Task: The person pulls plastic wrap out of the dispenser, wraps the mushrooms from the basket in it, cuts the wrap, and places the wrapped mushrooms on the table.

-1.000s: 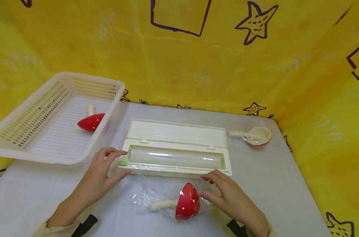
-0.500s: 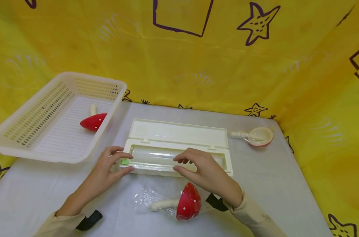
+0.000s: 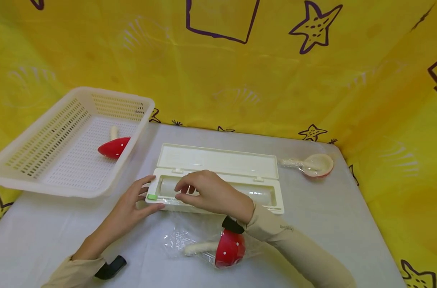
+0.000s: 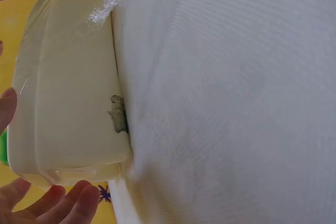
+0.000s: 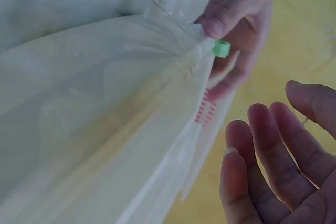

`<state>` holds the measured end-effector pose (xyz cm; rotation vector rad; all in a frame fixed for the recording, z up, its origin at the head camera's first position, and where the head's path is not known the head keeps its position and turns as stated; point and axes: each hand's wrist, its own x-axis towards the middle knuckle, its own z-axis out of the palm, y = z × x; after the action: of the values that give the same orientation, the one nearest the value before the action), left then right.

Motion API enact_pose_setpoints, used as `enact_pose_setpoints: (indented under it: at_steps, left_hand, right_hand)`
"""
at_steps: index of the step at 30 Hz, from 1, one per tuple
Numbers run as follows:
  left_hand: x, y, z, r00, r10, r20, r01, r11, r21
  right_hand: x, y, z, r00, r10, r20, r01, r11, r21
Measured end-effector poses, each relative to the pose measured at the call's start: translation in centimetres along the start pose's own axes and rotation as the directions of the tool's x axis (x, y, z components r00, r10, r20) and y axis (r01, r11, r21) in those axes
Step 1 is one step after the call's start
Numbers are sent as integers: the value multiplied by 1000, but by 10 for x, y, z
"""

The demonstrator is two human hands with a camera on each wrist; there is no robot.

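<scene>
A cream cling film dispenser (image 3: 218, 160) lies with its lid folded back, a film roll (image 3: 259, 195) inside and a green slider (image 3: 152, 197) at its left end. My left hand (image 3: 126, 210) holds that end, thumb at the front and fingers round the side; the left wrist view shows the dispenser's front wall (image 4: 79, 93) beside these fingers. Over the roll's left half hovers my right hand (image 3: 215, 194), fingers loosely bent, with nothing in them in the right wrist view. Clear film runs from the dispenser's front edge over a red mushroom-shaped ladle (image 3: 230, 254), partly covered by my right wrist strap.
A white slotted basket (image 3: 71, 193) stands at the left with another red mushroom ladle (image 3: 114, 148) in it. At the back right lies a film-wrapped ladle (image 3: 317, 165), bowl up. A yellow patterned cloth (image 3: 218, 72) closes off the table's back and sides.
My right hand has swept left from the dispenser's right front corner to above its left half. My left hand has stayed at the left end, its fingers now closer round the side.
</scene>
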<state>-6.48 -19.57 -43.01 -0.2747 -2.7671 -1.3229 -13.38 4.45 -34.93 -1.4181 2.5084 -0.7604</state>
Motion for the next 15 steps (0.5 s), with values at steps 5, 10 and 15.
enact_pose_setpoints:
  at_steps: [5,10,15]
  left_hand:
    - [-1,-2,2,999,-35,31,37,998,-48]
    - [0,-5,6,993,-78,92,88,990,-107]
    - [-1,-5,8,995,-66,78,71,995,-65]
  right_hand:
    - [20,1,10,998,-9,63,10,1000,-10]
    - [37,2,21,995,-16,101,19,1000,-24]
    - [49,-1,29,992,-7,124,17,997,-74]
